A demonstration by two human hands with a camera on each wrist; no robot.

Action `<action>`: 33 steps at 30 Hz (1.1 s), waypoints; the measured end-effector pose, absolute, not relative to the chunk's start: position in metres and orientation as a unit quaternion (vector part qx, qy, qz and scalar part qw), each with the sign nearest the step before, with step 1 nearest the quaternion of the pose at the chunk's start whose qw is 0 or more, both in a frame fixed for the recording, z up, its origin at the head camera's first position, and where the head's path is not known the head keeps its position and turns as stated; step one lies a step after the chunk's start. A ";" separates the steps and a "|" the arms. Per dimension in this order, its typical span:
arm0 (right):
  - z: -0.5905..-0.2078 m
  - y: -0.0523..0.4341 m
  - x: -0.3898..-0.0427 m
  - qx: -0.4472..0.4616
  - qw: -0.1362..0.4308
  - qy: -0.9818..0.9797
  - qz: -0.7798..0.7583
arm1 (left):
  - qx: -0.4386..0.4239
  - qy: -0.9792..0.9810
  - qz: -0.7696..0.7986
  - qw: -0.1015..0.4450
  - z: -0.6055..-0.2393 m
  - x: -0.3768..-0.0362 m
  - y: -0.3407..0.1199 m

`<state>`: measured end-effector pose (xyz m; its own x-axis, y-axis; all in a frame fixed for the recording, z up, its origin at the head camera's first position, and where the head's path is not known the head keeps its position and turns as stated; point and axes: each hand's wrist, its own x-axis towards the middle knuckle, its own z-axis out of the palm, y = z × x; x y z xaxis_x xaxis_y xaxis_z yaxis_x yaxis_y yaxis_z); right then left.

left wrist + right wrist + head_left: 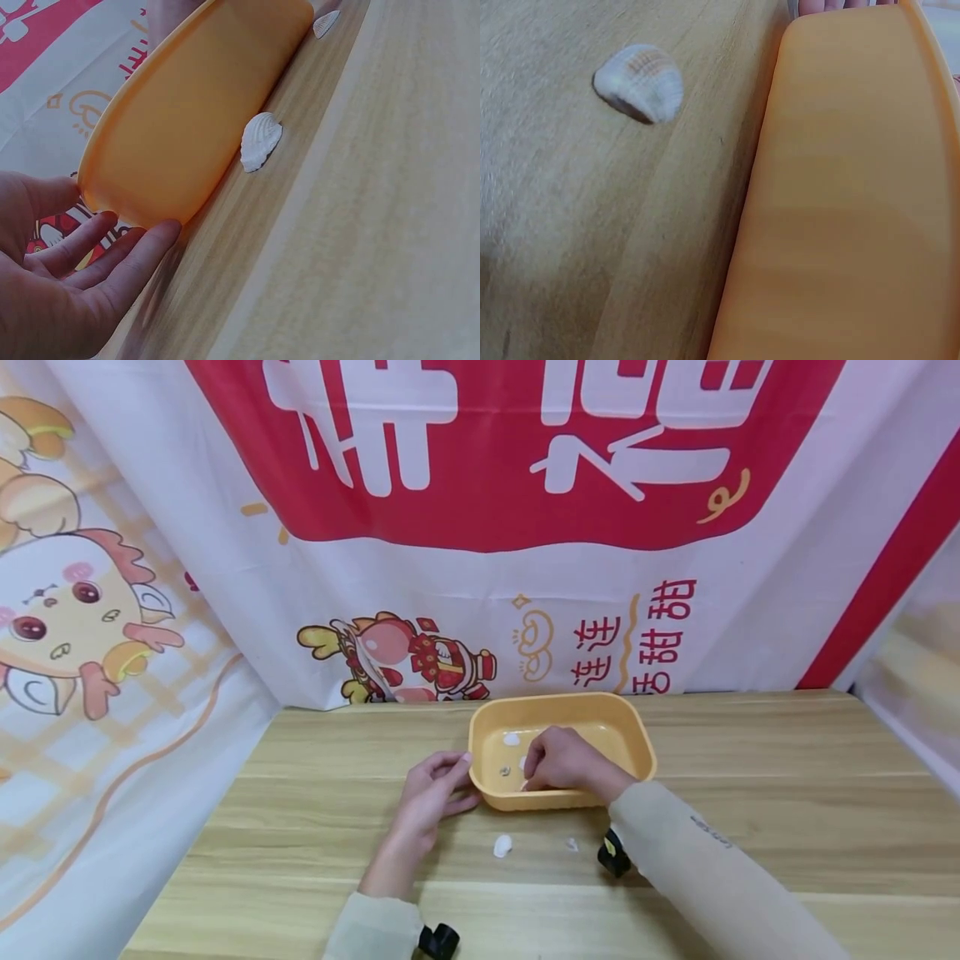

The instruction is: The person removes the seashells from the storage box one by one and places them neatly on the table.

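Fingers of my right hand point(558, 758) dip into the plastic tub point(517, 802), grip unclear. One ribbed seashell point(502, 846) lies outside, at their seven o'clock.

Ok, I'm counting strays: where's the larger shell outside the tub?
In the head view, the larger shell lies on the table in front of the yellow tub, right of the left hand and left of the smaller shell.

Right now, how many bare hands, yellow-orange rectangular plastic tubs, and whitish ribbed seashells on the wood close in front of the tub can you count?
Bare left hand and bare right hand: 2
Yellow-orange rectangular plastic tub: 1
Whitish ribbed seashells close in front of the tub: 2
Total: 5
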<state>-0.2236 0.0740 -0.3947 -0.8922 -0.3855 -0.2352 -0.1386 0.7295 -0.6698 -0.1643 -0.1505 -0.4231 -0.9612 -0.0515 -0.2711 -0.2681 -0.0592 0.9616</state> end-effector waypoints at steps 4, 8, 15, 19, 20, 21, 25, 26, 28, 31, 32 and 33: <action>-0.396 0.074 -0.224 -0.145 0.188 0.912 -0.336 | -0.119 0.681 0.718 0.077 -0.423 -0.164 -0.150; -0.397 0.074 -0.224 -0.140 0.186 0.915 -0.330 | -0.115 0.681 0.719 0.081 -0.424 -0.163 -0.150; -0.395 0.074 -0.223 -0.132 0.186 0.916 -0.331 | -0.115 0.681 0.719 0.080 -0.424 -0.164 -0.150; -0.392 0.074 -0.222 -0.123 0.185 0.915 -0.338 | -0.116 0.680 0.720 0.079 -0.423 -0.166 -0.150; -0.392 0.074 -0.222 -0.122 0.183 0.915 -0.338 | -0.117 0.679 0.720 0.079 -0.423 -0.166 -0.150; -0.392 0.074 -0.222 -0.123 0.181 0.915 -0.339 | -0.117 0.679 0.721 0.078 -0.422 -0.166 -0.150; -0.393 0.075 -0.224 -0.132 0.170 0.917 -0.336 | -0.120 0.677 0.722 0.076 -0.422 -0.166 -0.150; -0.394 0.076 -0.224 -0.134 0.169 0.917 -0.336 | -0.119 0.678 0.722 0.075 -0.422 -0.165 -0.150; -0.394 0.076 -0.225 -0.138 0.167 0.916 -0.337 | -0.118 0.678 0.722 0.075 -0.422 -0.165 -0.150; -0.395 0.077 -0.226 -0.140 0.170 0.914 -0.341 | -0.118 0.678 0.722 0.075 -0.422 -0.164 -0.150; -0.395 0.077 -0.226 -0.141 0.171 0.913 -0.343 | -0.118 0.677 0.722 0.074 -0.422 -0.164 -0.150; -0.396 0.077 -0.226 -0.142 0.171 0.912 -0.344 | -0.118 0.677 0.723 0.075 -0.422 -0.164 -0.150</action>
